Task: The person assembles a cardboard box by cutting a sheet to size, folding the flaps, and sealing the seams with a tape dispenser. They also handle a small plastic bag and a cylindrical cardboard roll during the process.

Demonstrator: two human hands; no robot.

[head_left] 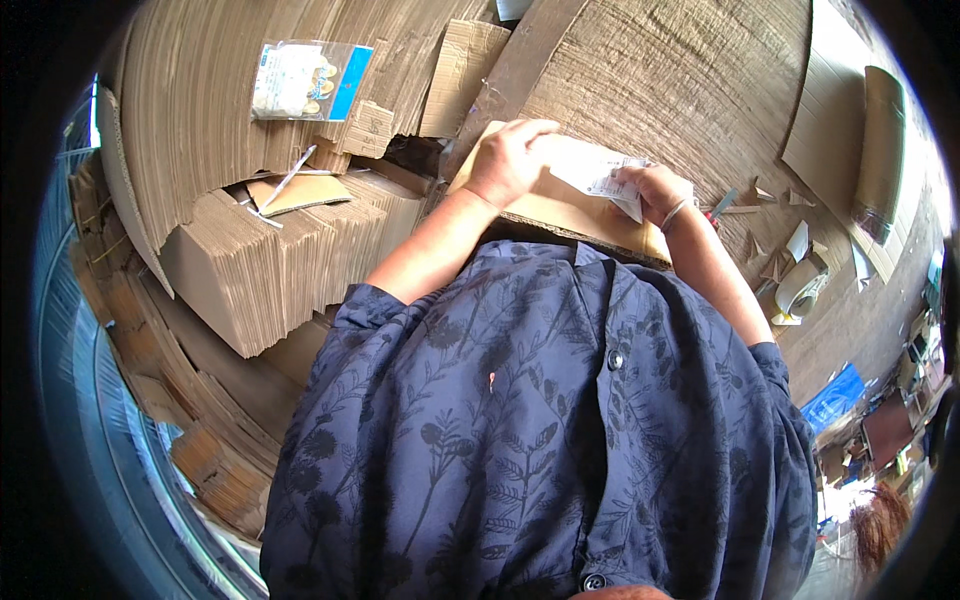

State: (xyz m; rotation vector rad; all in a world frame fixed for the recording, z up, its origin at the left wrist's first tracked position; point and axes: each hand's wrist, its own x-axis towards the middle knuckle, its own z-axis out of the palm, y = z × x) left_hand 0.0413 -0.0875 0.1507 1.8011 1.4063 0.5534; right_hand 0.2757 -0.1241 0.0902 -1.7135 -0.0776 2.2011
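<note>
A flat brown cardboard piece [590, 228], perhaps a folded carton, lies in front of my body. Across its top is a white printed paper sheet [590, 172], creased and partly raised at its right end. My right hand [657, 188] pinches that end between thumb and fingers. At the sheet's left end, my left hand [508, 160] rests on the cardboard, fingers stretched toward the paper; its fingertips are partly hidden. Just right of my right wrist lies a red-handled tool [714, 214], mostly hidden.
Tall stacks of cardboard sheets [250, 270] stand at the left, with a clear plastic packet [310, 80] on top. Paper scraps and a tape roll [800, 285] lie at the right. Farther right is a rolled brown sheet [880, 150]. A blue packet [832, 398] lies lower right.
</note>
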